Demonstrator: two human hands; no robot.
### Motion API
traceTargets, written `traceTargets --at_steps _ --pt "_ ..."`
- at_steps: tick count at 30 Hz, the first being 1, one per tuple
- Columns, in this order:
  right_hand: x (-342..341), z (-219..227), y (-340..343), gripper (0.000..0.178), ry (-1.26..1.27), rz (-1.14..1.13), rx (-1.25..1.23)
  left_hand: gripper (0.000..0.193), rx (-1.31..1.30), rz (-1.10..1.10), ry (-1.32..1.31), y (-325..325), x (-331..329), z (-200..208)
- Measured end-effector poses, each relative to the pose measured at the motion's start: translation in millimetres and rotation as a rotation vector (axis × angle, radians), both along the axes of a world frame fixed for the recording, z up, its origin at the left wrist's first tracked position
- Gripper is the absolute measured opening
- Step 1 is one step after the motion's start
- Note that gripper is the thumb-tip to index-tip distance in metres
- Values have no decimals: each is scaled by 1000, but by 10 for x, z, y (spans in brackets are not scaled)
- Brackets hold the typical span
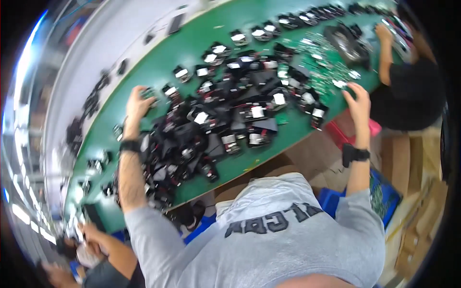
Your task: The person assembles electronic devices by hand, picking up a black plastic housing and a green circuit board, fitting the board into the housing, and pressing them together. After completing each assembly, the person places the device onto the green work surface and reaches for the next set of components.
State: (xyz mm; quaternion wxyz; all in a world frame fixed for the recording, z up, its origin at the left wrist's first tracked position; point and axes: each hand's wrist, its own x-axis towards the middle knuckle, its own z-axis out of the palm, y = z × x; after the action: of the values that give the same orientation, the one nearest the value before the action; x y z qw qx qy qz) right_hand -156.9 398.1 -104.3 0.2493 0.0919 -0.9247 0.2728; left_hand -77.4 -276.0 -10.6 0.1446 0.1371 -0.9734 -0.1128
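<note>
At the left of the heaped devices, my left hand (138,104) is closed round a small dark electronic device (150,95), partly covered by the fingers. My right hand (358,102) hangs near the right side of the table with its thumb and forefinger apart. Close to that forefinger's tip lies a small shiny piece (339,84), at the edge of a spread of green circuit boards (319,67). Between my hands is a large heap of black devices (249,86), many with white or silvery patches.
The green table (283,139) carries a row of devices (261,32) along its far side. Near the boards sits a clear plastic bag (343,41). Co-workers' arms reach in at the far right (385,53) and lower left (113,247). A blue bin (386,194) stands beside me.
</note>
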Motion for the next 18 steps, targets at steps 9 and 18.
traceTargets --at_steps 9,18 --pt "92 -354 58 19 177 -167 -294 38 -269 76 -63 368 -301 -283" --pt "454 224 -388 26 15 -43 -975 37 21 -112 -84 279 -342 -116"
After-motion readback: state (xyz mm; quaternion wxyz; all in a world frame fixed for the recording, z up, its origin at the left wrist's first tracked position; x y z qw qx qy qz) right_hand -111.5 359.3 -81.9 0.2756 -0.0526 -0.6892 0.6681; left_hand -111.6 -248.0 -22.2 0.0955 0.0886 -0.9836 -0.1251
